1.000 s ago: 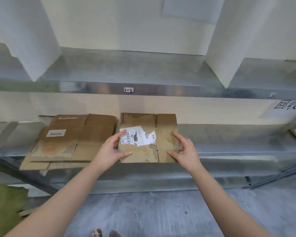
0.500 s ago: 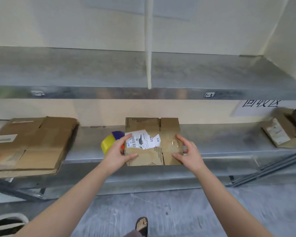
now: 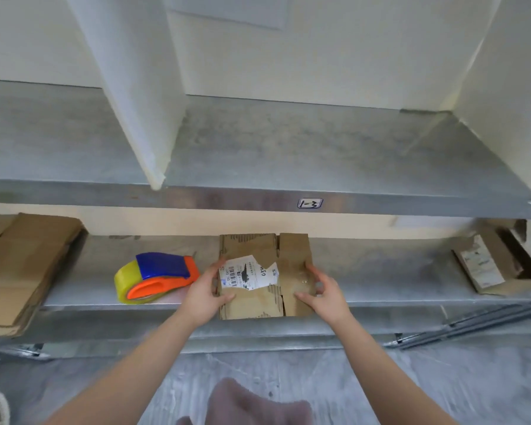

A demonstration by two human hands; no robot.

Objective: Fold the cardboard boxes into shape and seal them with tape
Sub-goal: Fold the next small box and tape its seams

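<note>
A flattened brown cardboard box (image 3: 252, 302) with a torn white shipping label lies over the front edge of the lower metal shelf (image 3: 380, 283). My left hand (image 3: 204, 291) grips its left edge, thumb on top near the label. My right hand (image 3: 322, 291) grips its right edge, thumb on the right flap. A tape dispenser (image 3: 157, 276) with a blue and orange body and a yellowish roll lies on the shelf just left of my left hand.
A stack of flattened cardboard (image 3: 19, 271) fills the shelf's left end. An opened small box (image 3: 497, 265) sits at the right end. An upper metal shelf (image 3: 258, 197) with a white divider (image 3: 141, 96) overhangs. Below is grey floor.
The flattened box has been carried to the right along the shelf, away from the cardboard stack. The tape dispenser has come fully into view beside my left hand.
</note>
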